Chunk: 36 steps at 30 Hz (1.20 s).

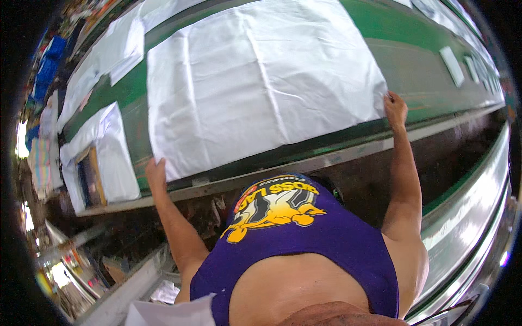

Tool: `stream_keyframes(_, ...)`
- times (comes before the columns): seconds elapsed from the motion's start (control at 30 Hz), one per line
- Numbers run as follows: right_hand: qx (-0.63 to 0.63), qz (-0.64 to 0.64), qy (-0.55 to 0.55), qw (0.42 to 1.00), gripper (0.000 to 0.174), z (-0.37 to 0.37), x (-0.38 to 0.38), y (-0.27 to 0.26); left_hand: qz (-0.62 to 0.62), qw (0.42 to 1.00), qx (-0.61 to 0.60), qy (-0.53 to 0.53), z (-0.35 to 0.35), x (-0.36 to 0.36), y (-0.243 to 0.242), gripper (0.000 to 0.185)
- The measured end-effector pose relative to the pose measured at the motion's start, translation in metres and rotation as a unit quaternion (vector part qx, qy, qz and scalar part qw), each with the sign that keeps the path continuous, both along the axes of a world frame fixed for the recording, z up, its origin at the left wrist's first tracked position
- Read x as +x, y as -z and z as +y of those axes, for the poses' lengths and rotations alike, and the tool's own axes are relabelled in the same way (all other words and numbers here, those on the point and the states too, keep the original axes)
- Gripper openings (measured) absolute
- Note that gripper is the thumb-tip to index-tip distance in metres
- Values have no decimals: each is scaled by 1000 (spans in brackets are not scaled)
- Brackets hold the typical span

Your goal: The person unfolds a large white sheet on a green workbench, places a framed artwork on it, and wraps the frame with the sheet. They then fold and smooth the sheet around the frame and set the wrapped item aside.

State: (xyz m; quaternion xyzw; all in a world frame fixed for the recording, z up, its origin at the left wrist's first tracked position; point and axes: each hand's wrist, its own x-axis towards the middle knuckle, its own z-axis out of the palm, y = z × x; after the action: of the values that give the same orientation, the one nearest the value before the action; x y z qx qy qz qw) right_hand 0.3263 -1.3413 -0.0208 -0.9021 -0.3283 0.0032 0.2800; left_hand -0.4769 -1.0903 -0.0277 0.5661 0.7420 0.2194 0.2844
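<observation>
A large white fabric sheet with crease lines spreads over a long green table. My left hand pinches its near left corner, by the table's front edge. Farther along that edge, my right hand grips the near right corner. Between my two hands the near hem hangs fairly straight, and the far hem runs up to the top of the view.
More white cloth lies at the table's far left. A wooden-framed screen rests on white fabric at the near left corner. Several pale flat blocks sit at the right. Behind me on the right runs another glossy-topped table.
</observation>
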Motion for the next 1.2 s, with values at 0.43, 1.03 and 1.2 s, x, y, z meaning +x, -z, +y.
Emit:
stream_keyframes(0.43, -32, 36, -77, 996, 32, 101, -26, -41, 391, 883, 260, 21, -2, 48, -23, 40)
stream_keyframes(1.03, -67, 20, -110, 991, 36, 140, -6, -11, 19, 907, 275, 317, 9, 256, -38, 12)
stream_keyframes(1.2, -95, 13, -22, 995, 29, 159, -16, -7, 31, 878, 269, 396, -21, 269, -20, 11)
